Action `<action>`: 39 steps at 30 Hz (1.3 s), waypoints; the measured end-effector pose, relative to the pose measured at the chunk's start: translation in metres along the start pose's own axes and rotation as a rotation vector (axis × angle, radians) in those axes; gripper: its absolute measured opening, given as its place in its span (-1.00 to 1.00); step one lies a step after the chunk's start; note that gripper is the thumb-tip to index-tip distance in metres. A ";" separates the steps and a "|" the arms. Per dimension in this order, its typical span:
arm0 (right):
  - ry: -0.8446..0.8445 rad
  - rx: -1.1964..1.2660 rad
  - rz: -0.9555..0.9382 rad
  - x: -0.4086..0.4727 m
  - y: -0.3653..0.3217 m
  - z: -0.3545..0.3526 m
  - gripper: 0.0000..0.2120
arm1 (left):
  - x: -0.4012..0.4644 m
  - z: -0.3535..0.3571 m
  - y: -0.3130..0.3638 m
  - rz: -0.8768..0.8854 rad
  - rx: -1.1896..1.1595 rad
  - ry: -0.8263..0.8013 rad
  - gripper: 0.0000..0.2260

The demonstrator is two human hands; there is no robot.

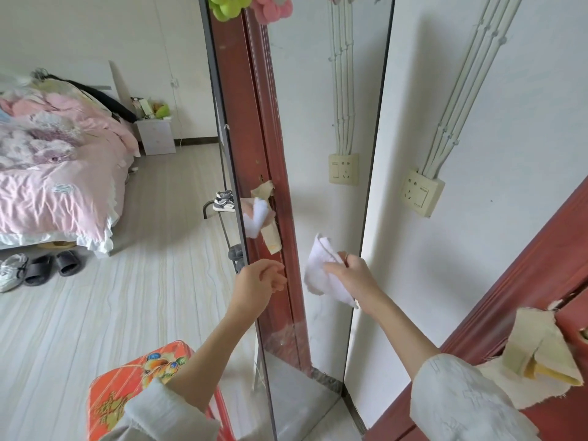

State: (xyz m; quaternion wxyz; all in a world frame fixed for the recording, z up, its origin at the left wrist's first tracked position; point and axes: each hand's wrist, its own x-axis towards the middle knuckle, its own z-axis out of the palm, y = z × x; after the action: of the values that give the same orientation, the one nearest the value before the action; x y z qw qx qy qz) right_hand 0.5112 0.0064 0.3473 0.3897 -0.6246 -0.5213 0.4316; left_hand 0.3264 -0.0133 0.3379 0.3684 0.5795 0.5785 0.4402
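Note:
A tall standing mirror (318, 122) in a thin dark frame leans against the white wall. It reflects a red door frame, a socket and my cloth. My right hand (351, 275) grips a crumpled white cloth (321, 275) and holds it against the lower glass. At the mirror's left edge my left hand (261, 283) has its fingers loosely curled against the frame, at about the same height.
A red stool (127, 393) with a fruit print stands below my left arm. A bed (57, 173) with pink bedding fills the left, with shoes (38, 268) beside it. A red door (525, 297) with torn beige paper stands at right, near a wall socket (421, 192).

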 end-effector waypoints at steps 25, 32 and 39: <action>0.155 -0.666 -0.657 0.069 0.069 0.073 -0.81 | 0.053 -0.036 0.000 -0.017 -0.100 0.098 -0.74; 0.412 -0.579 -0.563 0.096 0.019 0.030 -0.74 | 0.054 -0.028 0.002 -0.034 -0.032 0.123 -0.75; 0.352 -0.542 -0.558 0.077 0.053 0.070 -0.80 | 0.059 -0.028 -0.007 -0.052 -0.048 0.134 -0.74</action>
State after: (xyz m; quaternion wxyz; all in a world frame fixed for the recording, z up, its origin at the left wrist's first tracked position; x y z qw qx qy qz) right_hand 0.4687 0.0767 0.2647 0.3964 -0.6034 -0.6905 0.0440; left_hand 0.2942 0.0431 0.3458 0.3540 0.5246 0.6058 0.4821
